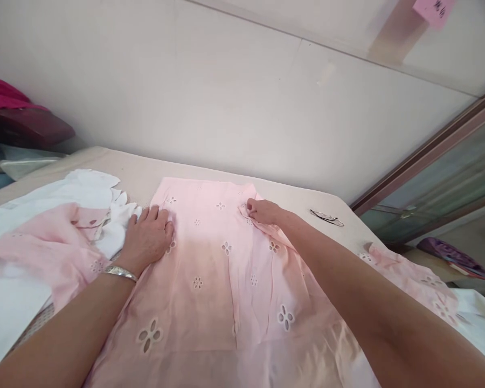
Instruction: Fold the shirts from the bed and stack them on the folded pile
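**Pink cloth (198,253) is pinched by the right hand (263,211) and pressed by the left hand (149,237)**

The pink cloth is laid on the table (303,205), in the middle of the view, and its lower part is extended toward the person, past the bottom edge. It is decorated with flower-shaped openings, small near the far end and larger near the person. A long fold is seen down its right half.

The two hands are kept well apart. By the right hand, the cloth is gripped between thumb and bent fingers, close to the far right corner, where a small part is folded. The left hand is placed flat on the left edge, with its fingers extended; a silver bracelet (121,273) is worn on that wrist.

Beside the left hand, a second pink piece (60,231) is lying over a white cloth (87,180). To the right of the right hand, a thin dark object (326,217) is placed on the table; what it is cannot be told. Farther right, another pink piece (414,275) is seen near some white fabric (480,304).

Behind the table, a pale wall (226,86) is seen, and a pink note (435,11) is attached high at the right. At the far left, a bright magenta cloth (8,94) is laid on a dark red box (28,126).
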`<state>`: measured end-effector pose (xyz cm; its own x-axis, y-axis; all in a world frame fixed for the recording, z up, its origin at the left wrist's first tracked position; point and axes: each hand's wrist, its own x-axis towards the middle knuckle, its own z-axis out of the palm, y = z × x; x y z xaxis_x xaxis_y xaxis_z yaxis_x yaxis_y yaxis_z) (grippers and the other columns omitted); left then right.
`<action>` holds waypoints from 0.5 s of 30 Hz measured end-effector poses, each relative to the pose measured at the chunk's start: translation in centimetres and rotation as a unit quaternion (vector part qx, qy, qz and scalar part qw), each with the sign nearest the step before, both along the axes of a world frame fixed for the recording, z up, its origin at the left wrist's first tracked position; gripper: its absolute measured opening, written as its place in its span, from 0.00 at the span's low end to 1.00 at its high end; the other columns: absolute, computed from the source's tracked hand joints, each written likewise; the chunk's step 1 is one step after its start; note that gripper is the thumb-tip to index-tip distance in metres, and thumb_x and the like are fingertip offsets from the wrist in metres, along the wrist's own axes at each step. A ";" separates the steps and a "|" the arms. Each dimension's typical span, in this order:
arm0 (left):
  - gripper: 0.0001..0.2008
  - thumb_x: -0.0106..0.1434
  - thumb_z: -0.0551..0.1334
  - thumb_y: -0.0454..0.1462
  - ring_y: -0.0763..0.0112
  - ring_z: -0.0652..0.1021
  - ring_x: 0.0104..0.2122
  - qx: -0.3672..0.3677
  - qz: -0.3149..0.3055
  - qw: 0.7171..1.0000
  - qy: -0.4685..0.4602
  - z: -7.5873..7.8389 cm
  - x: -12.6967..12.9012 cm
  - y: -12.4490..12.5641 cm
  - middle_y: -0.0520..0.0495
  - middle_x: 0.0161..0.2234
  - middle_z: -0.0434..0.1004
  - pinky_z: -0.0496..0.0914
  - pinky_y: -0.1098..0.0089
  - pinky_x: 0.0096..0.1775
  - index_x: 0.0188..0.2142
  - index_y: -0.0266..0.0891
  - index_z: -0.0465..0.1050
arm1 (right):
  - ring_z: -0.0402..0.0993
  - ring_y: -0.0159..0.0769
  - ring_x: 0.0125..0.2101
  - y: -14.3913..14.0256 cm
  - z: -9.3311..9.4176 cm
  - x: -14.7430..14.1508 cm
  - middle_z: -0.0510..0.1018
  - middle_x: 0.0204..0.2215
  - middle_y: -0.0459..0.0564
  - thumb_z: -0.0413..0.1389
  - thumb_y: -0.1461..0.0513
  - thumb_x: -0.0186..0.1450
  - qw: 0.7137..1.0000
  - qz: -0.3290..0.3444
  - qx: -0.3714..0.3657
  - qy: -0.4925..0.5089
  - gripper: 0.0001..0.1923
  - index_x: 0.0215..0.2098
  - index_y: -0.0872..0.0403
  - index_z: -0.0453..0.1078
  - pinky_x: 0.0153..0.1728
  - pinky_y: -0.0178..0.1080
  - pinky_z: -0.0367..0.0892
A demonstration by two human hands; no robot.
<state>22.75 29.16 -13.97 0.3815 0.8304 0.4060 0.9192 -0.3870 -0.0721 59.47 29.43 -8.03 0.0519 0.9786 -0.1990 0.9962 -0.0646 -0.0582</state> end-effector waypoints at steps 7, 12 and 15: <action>0.18 0.70 0.48 0.41 0.46 0.72 0.53 -0.013 -0.003 1.000 -0.001 -0.3 0.0 0.3 0.34 0.52 0.73 0.63 0.48 0.51 0.49 0.38 0.71 | 0.72 0.42 0.44 1.8 2.8 5.7 0.79 0.45 0.58 0.54 0.62 0.67 0.994 -0.079 0.067 -0.024 0.08 0.42 0.54 0.73 0.40 0.39 0.62; 0.19 0.69 0.48 0.41 0.45 0.71 0.55 -0.016 -0.005 1.000 -0.010 -0.7 -0.1 0.7 0.33 0.53 0.73 0.63 0.47 0.53 0.51 0.37 0.71 | 0.72 0.46 0.47 2.6 3.6 12.0 0.74 0.51 0.65 0.53 0.62 0.69 0.957 -0.251 0.140 -0.035 0.16 0.53 0.57 0.69 0.43 0.45 0.66; 0.17 0.68 0.49 0.40 0.46 0.72 0.55 -0.016 -0.004 1.000 -0.014 -0.6 -0.1 0.8 0.34 0.52 0.73 0.63 0.48 0.53 0.50 0.37 0.70 | 0.73 0.43 0.45 1.4 1.6 14.3 0.75 0.50 0.60 0.55 0.55 0.70 0.940 -0.308 0.149 -0.006 0.17 0.54 0.54 0.69 0.45 0.46 0.69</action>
<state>22.65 29.93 -14.61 0.3774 0.8396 0.3907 0.9174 -0.3965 -0.0341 73.80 30.81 -6.44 0.6277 0.7740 0.0834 0.7754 -0.6122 -0.1548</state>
